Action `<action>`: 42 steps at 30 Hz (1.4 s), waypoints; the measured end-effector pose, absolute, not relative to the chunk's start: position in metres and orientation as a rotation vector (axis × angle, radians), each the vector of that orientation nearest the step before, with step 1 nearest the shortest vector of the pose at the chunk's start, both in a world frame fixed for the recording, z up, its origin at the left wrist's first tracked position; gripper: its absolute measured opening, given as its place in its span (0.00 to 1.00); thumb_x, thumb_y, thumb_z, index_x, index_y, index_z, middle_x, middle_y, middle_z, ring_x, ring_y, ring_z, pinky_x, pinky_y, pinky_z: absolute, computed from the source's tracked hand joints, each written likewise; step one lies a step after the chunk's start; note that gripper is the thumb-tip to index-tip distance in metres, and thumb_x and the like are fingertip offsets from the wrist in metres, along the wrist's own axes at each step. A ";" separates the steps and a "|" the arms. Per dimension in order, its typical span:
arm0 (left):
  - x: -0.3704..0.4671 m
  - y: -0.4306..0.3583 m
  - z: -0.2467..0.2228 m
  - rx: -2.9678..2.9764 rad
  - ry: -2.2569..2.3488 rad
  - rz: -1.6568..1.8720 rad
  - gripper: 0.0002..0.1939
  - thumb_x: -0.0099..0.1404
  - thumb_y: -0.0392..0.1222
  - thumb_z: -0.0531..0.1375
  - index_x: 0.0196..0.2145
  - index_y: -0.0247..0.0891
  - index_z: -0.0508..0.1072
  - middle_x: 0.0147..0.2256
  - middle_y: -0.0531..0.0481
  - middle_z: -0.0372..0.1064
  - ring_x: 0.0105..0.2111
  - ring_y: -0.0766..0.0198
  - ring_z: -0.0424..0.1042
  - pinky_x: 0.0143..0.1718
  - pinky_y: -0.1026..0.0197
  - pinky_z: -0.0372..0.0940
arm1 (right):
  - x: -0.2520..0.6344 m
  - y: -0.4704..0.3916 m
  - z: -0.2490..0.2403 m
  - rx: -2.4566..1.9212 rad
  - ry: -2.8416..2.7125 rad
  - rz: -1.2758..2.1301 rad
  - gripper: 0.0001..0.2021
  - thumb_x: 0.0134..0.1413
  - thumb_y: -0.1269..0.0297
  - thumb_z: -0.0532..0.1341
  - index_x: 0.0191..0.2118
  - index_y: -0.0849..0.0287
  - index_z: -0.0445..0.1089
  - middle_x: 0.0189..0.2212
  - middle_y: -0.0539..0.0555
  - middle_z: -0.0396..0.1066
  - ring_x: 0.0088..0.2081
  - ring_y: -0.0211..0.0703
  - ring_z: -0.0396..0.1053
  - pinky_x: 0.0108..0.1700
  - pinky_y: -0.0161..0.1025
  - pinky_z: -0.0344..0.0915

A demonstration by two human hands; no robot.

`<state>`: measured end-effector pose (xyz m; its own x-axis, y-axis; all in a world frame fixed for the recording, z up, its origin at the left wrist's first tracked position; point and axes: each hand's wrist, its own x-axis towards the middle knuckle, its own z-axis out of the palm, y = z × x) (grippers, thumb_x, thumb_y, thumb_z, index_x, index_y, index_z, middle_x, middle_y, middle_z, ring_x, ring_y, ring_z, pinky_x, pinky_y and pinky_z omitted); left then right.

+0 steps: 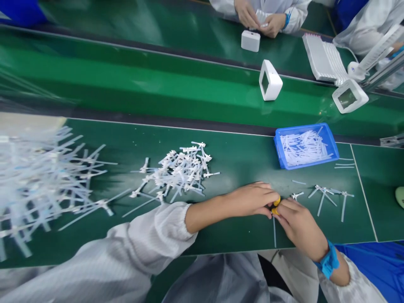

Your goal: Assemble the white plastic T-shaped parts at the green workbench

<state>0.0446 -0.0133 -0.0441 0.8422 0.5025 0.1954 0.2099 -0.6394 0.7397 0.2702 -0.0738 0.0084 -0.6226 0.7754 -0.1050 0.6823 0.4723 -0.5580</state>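
Observation:
My left hand [257,200] and my right hand [298,223] meet over the green table, fingers pinched together. Yellow coverings [276,202] show at the fingertips where they come together. Whatever is gripped between them is mostly hidden. A thin pale tube [274,232] extends toward the table's front edge just below the fingers. Close beyond my right hand lies a white connector with a short tube [296,196]. Farther right are several white connectors with tubes attached [325,191]. A pile of similar connector pieces [184,168] lies to the left of my hands.
A blue tray [279,158] of short white tubes stands behind my hands. A larger, blurred heap of tubed pieces [47,181] covers the left side. White devices with screens [270,82] rest on the green belt [158,88]. Across it, another person's hands [261,21] handle white parts.

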 end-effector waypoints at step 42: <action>0.037 -0.012 -0.027 1.933 0.663 0.831 0.06 0.74 0.42 0.61 0.40 0.37 0.75 0.37 0.47 0.78 0.37 0.61 0.77 0.42 0.61 0.69 | 0.332 -0.062 -0.003 -1.528 -2.111 0.494 0.06 0.71 0.67 0.58 0.44 0.55 0.73 0.44 0.57 0.77 0.46 0.52 0.74 0.49 0.47 0.70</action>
<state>0.0374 -0.0121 -0.0265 0.6303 0.7226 0.2837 0.1161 -0.4491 0.8859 0.3319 -0.0619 -0.0028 -0.2579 0.9508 0.1719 0.7759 0.3098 -0.5496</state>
